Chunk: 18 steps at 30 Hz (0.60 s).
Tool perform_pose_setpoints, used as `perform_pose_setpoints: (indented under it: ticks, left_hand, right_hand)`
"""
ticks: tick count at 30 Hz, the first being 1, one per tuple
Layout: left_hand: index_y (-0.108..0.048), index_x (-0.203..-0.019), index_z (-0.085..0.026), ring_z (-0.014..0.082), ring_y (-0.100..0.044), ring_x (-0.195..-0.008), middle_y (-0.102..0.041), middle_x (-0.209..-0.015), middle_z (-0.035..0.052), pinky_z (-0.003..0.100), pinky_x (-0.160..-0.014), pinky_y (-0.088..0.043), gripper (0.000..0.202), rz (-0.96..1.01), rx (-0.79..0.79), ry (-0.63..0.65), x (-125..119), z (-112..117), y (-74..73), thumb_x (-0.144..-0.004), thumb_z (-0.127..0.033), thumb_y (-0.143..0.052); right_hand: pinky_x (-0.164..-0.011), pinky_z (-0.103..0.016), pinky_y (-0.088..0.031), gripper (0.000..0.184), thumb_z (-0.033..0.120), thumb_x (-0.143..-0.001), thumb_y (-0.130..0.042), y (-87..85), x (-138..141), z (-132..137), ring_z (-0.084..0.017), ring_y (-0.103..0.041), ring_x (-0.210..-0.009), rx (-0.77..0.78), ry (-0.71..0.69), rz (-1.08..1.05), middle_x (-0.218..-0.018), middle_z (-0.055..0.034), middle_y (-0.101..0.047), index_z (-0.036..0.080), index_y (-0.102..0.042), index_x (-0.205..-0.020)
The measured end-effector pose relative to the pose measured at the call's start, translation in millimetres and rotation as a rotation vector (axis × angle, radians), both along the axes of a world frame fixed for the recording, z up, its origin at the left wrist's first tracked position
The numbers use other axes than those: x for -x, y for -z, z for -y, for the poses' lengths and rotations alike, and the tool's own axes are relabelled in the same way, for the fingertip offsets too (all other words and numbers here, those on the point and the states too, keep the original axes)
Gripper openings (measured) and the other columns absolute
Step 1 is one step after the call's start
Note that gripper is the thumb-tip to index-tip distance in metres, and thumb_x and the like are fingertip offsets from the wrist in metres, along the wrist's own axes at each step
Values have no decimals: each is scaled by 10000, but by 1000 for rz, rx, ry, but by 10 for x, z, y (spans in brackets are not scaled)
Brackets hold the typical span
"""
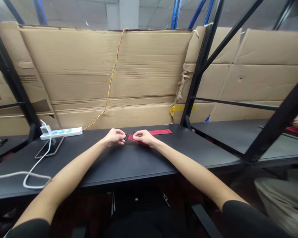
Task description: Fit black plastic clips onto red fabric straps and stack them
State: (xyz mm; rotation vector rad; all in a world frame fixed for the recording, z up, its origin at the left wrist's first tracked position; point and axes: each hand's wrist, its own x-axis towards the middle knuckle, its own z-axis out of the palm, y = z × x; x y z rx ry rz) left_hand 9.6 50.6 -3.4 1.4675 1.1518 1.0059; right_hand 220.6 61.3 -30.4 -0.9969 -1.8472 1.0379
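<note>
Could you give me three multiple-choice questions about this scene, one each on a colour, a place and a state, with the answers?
1. What colour is the strap?
A. Blue
B. Yellow
C. Red

2. Where on the table is the phone?
A. Right of the strap
B. Left of the strap
C. On top of the strap

3. What are the left hand and right hand doing?
A. Both grip the strap near its black buckle
B. Both lie flat, far from the strap
C. Both hold the phone

Answers:
1. C: the band shows red beside the hands.
2. B: it lies flat on the table, left of the hands.
3. A: the fingers of both hands close on the strap, with the buckle between them.
</note>
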Motion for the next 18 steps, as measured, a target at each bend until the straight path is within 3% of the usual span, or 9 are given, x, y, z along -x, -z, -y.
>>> perform_pose_setpoints:
  ticks: [3, 13, 18]
  left_hand:
    - [-629, -748, -111, 146, -624, -552, -634, -608, 42, 263, -502, -553, 242, 2, 2, -24, -11, 15, -13, -606, -193, -807]
    - [-645, -779, -111, 159, -625, -562, -634, -614, 53, 259, -478, -538, 218, -43, 12, 77, -73, 82, -13, -606, -171, -763]
    - [-675, -900, -129, 198, -650, -758, -685, -876, 109, 279, -537, -562, 310, -43, -145, 141, -124, 145, -50, -611, -205, -760]
  right_hand:
    - [-643, -259, -435, 292, 390, -642, -718, -31, 0, 39, -120, -550, -622, 28, -35, -21, -696, -17, -649, 134, -663, -770]
    - [-678, -258, -436, 265, 357, -628, -737, -46, -1, 63, -125, -565, -659, 63, -93, -59, -733, -26, -657, 137, -659, -753]
    - [-721, -267, -449, 245, 334, -615, -740, -29, 16, 53, -135, -589, -692, 93, -72, -118, -744, -30, -672, 141, -672, -750]
